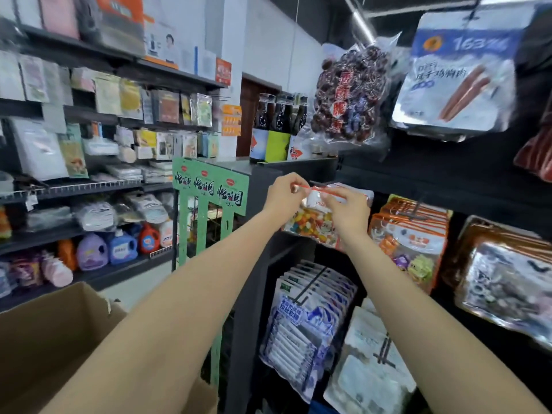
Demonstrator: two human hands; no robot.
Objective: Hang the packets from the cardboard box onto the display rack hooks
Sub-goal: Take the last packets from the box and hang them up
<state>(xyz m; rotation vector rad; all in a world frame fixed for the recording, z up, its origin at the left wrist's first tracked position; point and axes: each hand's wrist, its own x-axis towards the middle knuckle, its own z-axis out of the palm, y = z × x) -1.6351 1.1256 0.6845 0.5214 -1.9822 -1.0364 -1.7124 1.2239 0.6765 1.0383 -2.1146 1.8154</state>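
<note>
- The clear plastic packet of multicoloured sweets with a red strip along its top (pixel 313 218) is held up in front of the dark display rack (pixel 418 171), a little to the 1 o'clock side of the view's centre.
- The left hand (pixel 285 194) pinches the red top strip at the packet's 10 o'clock corner, thumb and forefinger closed on it.
- The right hand (pixel 348 209) pinches the same top edge nearer 12 o'clock, its fingers curled over the header and hiding part of it.
- A thin dark metal hook (pixel 318 184) juts from the rack just behind the top strip; whether it has entered the hang hole cannot be told.
- By the look of it the packet is light and floppy: thin film, loose sweets sagging to the bottom, so it will swing and fold if held by one corner.
- The stiffer header strip seems the right place to hold, one pinch on each side of the hole, keeping it taut so the hook finds it.
- The film looks smooth and may slip; a firm pinch should do, and squeezing the sweets is needless.
- The open brown cardboard box (pixel 56 339) sits at 8 o'clock, its inside out of sight.
- Orange-topped clear packets (pixel 409 234) already hang at 3 o'clock of the hands.
</note>
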